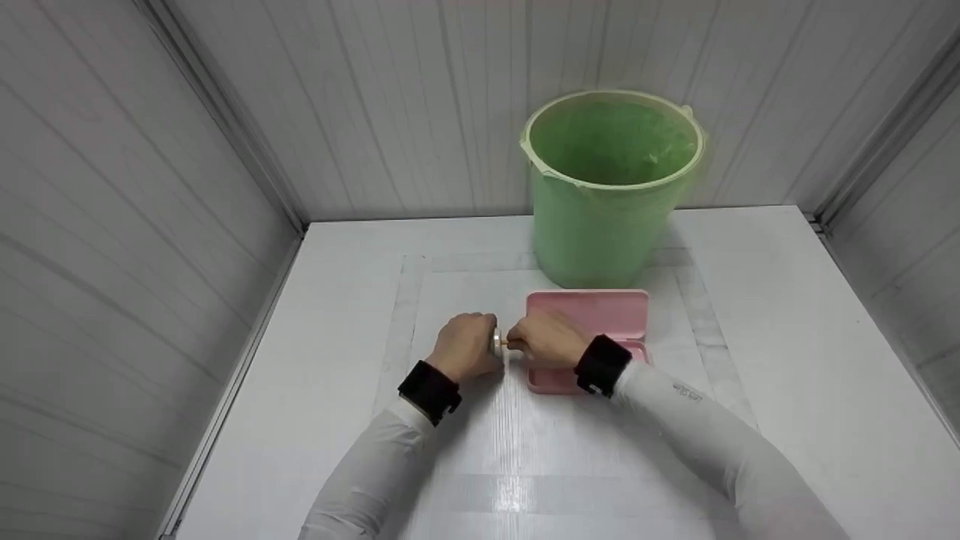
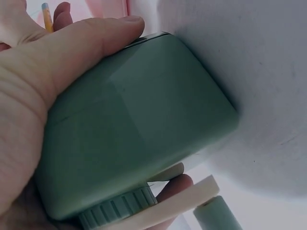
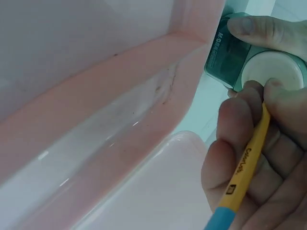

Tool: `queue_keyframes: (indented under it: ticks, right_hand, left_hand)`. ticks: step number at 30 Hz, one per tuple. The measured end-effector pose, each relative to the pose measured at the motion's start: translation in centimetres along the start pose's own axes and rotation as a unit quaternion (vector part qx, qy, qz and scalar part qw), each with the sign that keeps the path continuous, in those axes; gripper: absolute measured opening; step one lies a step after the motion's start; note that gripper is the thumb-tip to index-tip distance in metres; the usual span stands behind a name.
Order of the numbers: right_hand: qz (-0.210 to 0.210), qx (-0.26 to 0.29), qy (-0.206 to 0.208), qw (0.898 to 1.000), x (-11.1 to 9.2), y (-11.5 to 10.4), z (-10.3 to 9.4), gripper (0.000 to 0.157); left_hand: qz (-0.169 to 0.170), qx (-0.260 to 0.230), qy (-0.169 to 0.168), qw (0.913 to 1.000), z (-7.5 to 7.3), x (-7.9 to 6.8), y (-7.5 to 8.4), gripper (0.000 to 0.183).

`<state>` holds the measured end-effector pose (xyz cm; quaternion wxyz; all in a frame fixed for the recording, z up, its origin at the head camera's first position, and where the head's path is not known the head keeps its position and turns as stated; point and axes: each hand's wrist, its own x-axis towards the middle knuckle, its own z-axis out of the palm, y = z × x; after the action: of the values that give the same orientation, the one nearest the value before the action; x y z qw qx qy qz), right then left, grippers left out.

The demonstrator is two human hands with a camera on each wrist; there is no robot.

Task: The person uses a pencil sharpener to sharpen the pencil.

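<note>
My left hand (image 1: 466,349) grips a dark green crank pencil sharpener (image 2: 139,120), its thumb lying along the body. The cream crank arm (image 2: 192,194) with its green knob sticks out on the side away from the pencil. My right hand (image 1: 551,339) pinches a yellow pencil (image 3: 249,163) with a blue end. The pencil points at the sharpener's round white face (image 3: 273,67); my fingertips hide its front end, so I cannot tell how far it goes in. Beneath the right hand lies an open pink pencil case (image 1: 589,309), partly covered by that hand.
A tall green bucket (image 1: 600,225) stands behind the pencil case, near the back wall. Clear tape strips (image 1: 409,300) mark a rectangle on the white table (image 1: 337,285). Panelled walls (image 1: 390,112) close off the back and both sides.
</note>
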<state>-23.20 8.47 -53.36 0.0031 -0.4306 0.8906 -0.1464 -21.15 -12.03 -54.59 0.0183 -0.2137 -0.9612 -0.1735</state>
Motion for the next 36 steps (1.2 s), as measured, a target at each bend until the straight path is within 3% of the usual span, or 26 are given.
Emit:
queue_keyframes:
  ticks: [5, 12, 23, 30, 36]
  right_hand:
    - [0.005, 0.002, 0.027, 1.0, -0.4, 0.0, 0.1, 0.019]
    - [0.03, -0.053, 0.06, 0.996, 0.0, -1.1, 0.9, 0.019]
    - [0.018, -0.086, 0.043, 0.995, -0.1, -0.9, 0.5, 0.023]
    - [0.023, -0.048, 0.018, 0.998, 0.0, -0.6, 0.3, 0.024]
    - [0.036, -0.028, -0.003, 0.999, 0.0, -0.4, 0.0, 0.02]
  left_hand:
    - [0.0, 0.011, 0.001, 0.9999, 0.0, 0.3, 0.2, 0.026]
    - [-0.009, 0.019, 0.011, 0.9997, -0.2, 0.3, -0.1, 0.025]
    - [-0.005, 0.012, 0.003, 0.9999, 0.0, 0.4, 0.2, 0.03]
    - [0.013, 0.008, 0.006, 0.9999, 0.1, 0.2, 0.2, 0.024]
    - [0.008, 0.012, 0.013, 0.9998, 0.0, 0.1, 0.1, 0.021]
